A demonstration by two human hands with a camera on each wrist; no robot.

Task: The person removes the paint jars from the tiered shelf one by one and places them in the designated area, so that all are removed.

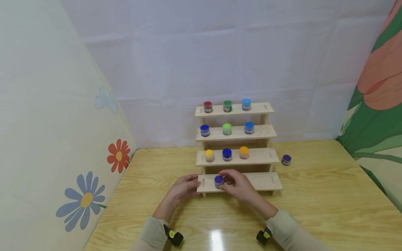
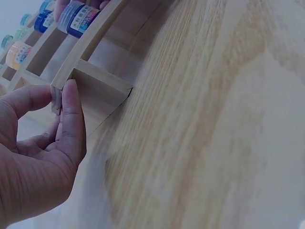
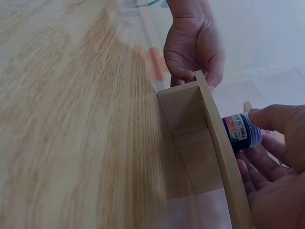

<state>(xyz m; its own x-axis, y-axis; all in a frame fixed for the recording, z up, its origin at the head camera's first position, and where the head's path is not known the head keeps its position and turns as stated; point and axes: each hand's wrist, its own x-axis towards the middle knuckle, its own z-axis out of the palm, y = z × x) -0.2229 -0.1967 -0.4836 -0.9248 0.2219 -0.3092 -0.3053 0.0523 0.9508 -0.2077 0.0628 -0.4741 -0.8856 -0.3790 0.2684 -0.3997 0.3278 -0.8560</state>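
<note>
A four-step wooden rack (image 1: 260,157) stands on the table. On its lowest shelf (image 1: 262,181) my right hand (image 1: 233,183) pinches a small purple paint jar (image 1: 218,180) between thumb and fingers. In the right wrist view the jar (image 3: 242,132) sits against the shelf board (image 3: 217,129), held by my right hand (image 3: 269,143). My left hand (image 1: 192,184) grips the left end of that lowest shelf. In the left wrist view its thumb and forefinger (image 2: 59,98) pinch the board's end, and the purple jar (image 2: 78,16) shows further along.
The upper three shelves each carry three jars: red (image 1: 208,106), green (image 1: 227,105), light blue (image 1: 246,104); blue (image 1: 205,130), light green (image 1: 227,128), blue (image 1: 249,127); yellow (image 1: 209,155), dark blue (image 1: 227,154), orange (image 1: 244,152). A loose purple jar (image 1: 286,159) stands on the table right of the rack. Flowered panels wall both sides.
</note>
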